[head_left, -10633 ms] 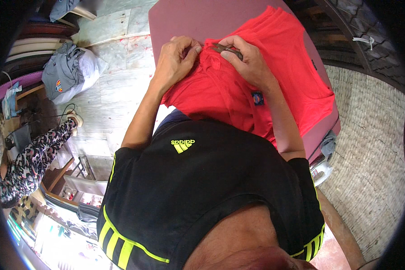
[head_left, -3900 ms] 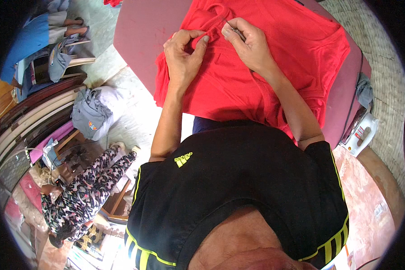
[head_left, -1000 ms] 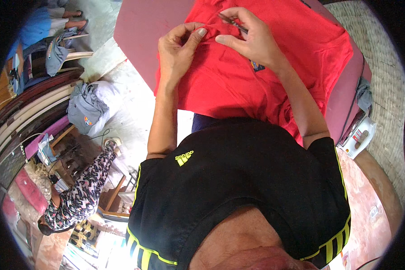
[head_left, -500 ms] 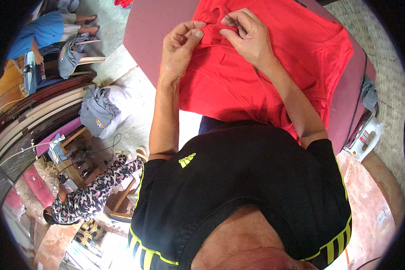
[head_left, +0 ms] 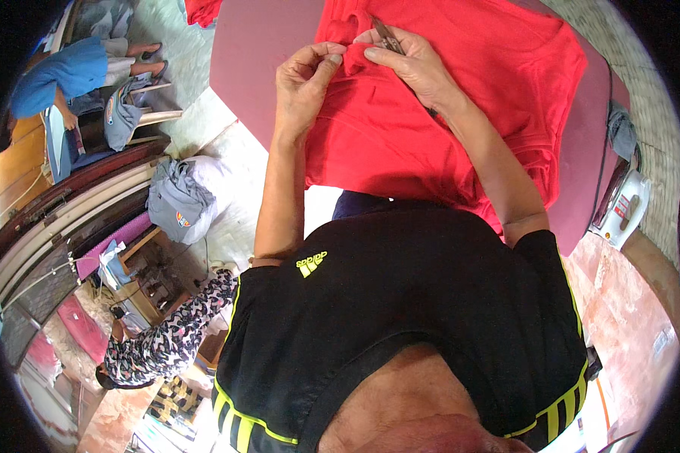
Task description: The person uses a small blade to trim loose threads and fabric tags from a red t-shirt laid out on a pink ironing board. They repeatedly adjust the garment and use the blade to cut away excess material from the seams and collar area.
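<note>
Two hands, left hand (head_left: 304, 75) and right hand (head_left: 406, 64) pinching red shirt (head_left: 446, 98) fabric.

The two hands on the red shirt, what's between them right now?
In the head view, a pinched-up fold of the red shirt sits between the left hand and right hand. A small dark tool pokes from the right hand.

Bare mauve board (head_left: 245, 53) lies open at the upper left of the frame, beside the left hand (head_left: 304, 79). To the right, the red shirt (head_left: 461, 98) covers the board nearly to its edge, where an iron (head_left: 621, 204) stands at middle right.
</note>
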`<action>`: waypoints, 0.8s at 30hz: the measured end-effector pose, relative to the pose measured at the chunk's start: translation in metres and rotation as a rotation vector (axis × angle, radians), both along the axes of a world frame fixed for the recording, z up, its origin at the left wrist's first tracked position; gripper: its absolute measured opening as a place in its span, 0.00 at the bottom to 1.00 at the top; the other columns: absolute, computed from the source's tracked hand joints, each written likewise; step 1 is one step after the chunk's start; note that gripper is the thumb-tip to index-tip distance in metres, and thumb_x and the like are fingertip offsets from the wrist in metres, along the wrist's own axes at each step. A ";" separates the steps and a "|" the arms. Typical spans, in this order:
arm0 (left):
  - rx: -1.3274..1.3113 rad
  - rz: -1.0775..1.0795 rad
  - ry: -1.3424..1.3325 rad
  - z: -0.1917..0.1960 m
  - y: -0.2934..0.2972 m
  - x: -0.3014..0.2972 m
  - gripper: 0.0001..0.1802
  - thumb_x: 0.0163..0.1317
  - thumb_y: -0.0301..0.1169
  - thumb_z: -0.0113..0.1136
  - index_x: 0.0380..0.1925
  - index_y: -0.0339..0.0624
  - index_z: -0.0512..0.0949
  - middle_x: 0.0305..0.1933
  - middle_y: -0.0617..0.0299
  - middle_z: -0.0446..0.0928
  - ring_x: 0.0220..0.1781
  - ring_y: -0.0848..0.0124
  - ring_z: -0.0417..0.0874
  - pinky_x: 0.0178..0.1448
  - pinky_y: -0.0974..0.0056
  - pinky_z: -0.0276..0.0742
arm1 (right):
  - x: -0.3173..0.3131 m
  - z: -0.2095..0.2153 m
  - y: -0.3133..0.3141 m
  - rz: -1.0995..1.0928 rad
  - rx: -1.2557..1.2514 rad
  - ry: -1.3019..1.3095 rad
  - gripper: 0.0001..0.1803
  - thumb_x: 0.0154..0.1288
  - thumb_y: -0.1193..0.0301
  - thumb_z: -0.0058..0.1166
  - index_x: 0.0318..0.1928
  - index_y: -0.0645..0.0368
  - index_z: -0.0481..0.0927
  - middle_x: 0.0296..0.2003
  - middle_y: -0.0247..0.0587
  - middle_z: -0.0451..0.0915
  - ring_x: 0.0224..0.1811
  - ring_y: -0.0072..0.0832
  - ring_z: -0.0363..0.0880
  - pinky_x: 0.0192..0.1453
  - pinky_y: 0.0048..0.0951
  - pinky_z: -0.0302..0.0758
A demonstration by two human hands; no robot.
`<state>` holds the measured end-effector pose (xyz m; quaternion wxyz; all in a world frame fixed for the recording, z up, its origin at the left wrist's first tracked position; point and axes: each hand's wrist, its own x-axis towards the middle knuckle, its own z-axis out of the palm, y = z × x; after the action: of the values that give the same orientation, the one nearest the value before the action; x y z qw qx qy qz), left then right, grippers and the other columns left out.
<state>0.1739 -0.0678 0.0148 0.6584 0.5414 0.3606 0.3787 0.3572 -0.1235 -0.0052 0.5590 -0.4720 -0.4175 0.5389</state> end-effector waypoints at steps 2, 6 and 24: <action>-0.004 -0.029 0.029 0.001 -0.001 0.000 0.07 0.63 0.22 0.66 0.41 0.35 0.84 0.40 0.64 0.83 0.41 0.79 0.80 0.49 0.74 0.75 | -0.001 0.000 -0.003 -0.018 0.004 0.016 0.11 0.69 0.73 0.57 0.50 0.60 0.81 0.41 0.28 0.81 0.44 0.16 0.76 0.55 0.20 0.72; 0.237 -0.009 0.112 -0.015 0.001 0.006 0.08 0.60 0.23 0.69 0.39 0.36 0.84 0.40 0.63 0.82 0.44 0.76 0.80 0.53 0.71 0.75 | -0.004 -0.002 -0.006 -0.054 0.023 0.033 0.12 0.69 0.72 0.57 0.50 0.60 0.81 0.40 0.26 0.80 0.44 0.15 0.75 0.54 0.20 0.71; 0.611 0.051 0.475 0.015 0.032 -0.044 0.12 0.62 0.32 0.68 0.42 0.35 0.83 0.40 0.55 0.81 0.43 0.67 0.81 0.50 0.64 0.75 | 0.015 0.000 -0.018 -0.030 -0.017 -0.084 0.13 0.69 0.72 0.57 0.52 0.58 0.80 0.43 0.27 0.80 0.48 0.16 0.75 0.59 0.23 0.70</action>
<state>0.1304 -0.0362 0.0300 0.3555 0.7759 0.3870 0.3492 0.3720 -0.1413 -0.0048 0.5450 -0.5051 -0.4288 0.5138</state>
